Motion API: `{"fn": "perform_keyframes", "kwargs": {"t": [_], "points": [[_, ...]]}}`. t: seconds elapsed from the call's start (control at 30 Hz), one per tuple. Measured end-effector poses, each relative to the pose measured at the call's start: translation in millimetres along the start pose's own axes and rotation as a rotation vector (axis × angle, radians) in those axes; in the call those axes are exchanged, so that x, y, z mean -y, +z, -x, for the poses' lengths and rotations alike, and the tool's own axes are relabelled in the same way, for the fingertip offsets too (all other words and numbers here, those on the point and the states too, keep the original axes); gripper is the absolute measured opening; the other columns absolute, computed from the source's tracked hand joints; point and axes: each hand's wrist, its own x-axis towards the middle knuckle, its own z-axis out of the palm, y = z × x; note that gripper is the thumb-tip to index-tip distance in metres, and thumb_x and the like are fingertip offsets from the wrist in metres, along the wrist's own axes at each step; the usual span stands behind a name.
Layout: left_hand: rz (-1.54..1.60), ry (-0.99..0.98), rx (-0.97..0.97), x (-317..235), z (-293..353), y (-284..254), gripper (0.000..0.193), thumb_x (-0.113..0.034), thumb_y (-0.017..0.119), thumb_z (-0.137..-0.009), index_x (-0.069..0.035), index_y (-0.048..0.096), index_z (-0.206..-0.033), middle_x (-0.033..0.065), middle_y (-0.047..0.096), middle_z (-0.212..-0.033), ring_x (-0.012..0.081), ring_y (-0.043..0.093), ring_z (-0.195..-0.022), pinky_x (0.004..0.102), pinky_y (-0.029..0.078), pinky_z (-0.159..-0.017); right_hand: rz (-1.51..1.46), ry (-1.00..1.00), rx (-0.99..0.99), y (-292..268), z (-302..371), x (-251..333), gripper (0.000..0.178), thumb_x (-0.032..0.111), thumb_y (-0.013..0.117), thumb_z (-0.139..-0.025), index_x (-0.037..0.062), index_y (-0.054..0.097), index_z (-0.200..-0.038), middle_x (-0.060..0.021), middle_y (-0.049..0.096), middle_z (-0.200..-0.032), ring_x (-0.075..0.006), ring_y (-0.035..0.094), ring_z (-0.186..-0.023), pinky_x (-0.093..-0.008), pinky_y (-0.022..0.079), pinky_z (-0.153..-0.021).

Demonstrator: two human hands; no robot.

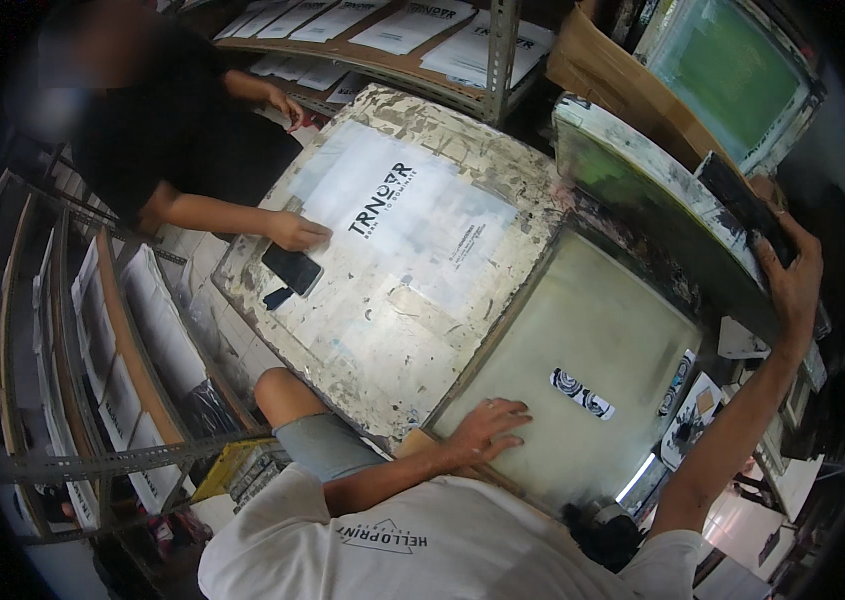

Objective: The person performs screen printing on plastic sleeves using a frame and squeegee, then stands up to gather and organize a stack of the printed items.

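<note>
My left hand (488, 435) lies with its fingers stretched out on the near left edge of a pale greenish glass-like panel (593, 320), holding nothing. Off to the right, my right hand (793, 260) is closed round a long black bar (743, 205), which looks like a squeegee, along the raised edge of a tilted screen-printing frame (633, 150). On the worn white table (383, 370) beyond my left hand lies a white printed sheet or bag (443, 205) with black lettering. A black-and-white patterned sticker (581, 394) sits on the panel.
A co-worker's hand (298, 232) touches the printed piece's left side, beside a black phone (293, 270). Metal racks (193, 440) with printed pieces stand left; more fill the back shelf (343, 48). A green-mesh screen (728, 75) and cardboard (633, 85) lean at the back right.
</note>
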Motion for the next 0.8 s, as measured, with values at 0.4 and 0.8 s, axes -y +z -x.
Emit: {"fn": "perform_keyframes", "kwargs": {"t": [0.4, 0.8], "points": [[-0.149, 0.075, -0.407, 37.9, -92.7, -80.9, 0.037, -0.006, 0.077, -0.082, -0.001, 0.066, -0.117, 0.0171, 0.067, -0.12, 0.0344, 0.064, -0.111, 0.0428, 0.049, -0.096, -0.028, -0.038, 0.019, 1.2, -2.4, -10.9, 0.062, 0.042, 0.082, -0.081, 0.0036, 0.067, -0.127, -0.0206, 0.063, -0.126, -0.0337, 0.057, -0.123, -0.0438, 0.041, -0.108], [-0.862, -0.405, -0.641, 220.3, -102.2, -221.5, 0.025, -0.025, 0.08, -0.079, -0.011, 0.077, -0.1, 0.0121, 0.066, -0.109, 0.0335, 0.06, -0.1, 0.0445, 0.048, -0.083, -0.004, -0.055, 0.023, -0.5, -2.4, -15.1, 0.064, 0.045, 0.082, -0.081, 0.0033, 0.068, -0.127, -0.0211, 0.063, -0.127, -0.0334, 0.057, -0.124, -0.0436, 0.041, -0.108]]}}
